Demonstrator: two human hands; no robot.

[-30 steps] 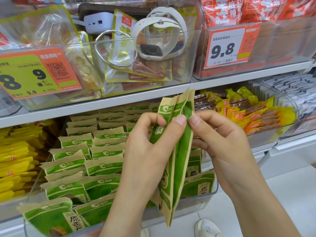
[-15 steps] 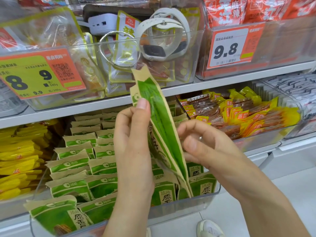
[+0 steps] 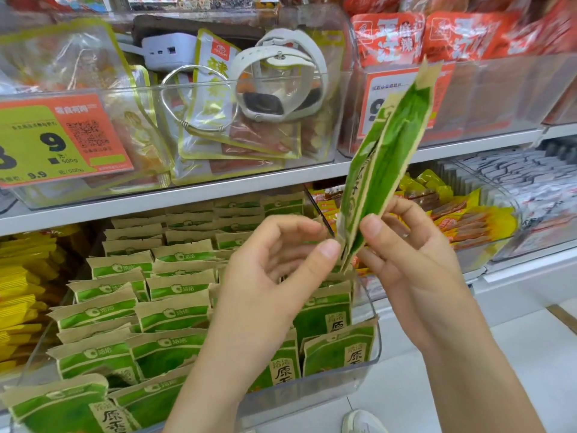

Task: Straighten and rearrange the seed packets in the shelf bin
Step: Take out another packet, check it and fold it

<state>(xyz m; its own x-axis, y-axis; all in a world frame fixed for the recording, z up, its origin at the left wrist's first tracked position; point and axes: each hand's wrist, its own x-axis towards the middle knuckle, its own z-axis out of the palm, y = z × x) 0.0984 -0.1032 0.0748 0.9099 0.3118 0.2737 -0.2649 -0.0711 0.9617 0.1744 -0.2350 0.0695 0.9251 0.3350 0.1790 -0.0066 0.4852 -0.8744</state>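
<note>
Two green seed packets (image 3: 382, 170) are standing edge-on above the clear shelf bin (image 3: 368, 357), tilting up to the right; the right hand (image 3: 409, 260) is pinching their lower end between thumb and fingers; the left hand (image 3: 274, 270) is hovering loosely curled, its thumb tip touching the packets' bottom corner; rows of matching packets (image 3: 175, 317) are filling the bin below

This is a shop, at a snack aisle. A white shelf board (image 3: 218, 195) runs across the view. Above it, clear bins hold packaged food behind an orange and yellow price tag (image 3: 59, 139) with a QR code. Below it, a clear shelf bin (image 3: 373, 345) holds rows of identical green seed packets (image 3: 175, 317), with yellow packets (image 3: 22, 285) stacked to their left.
</note>
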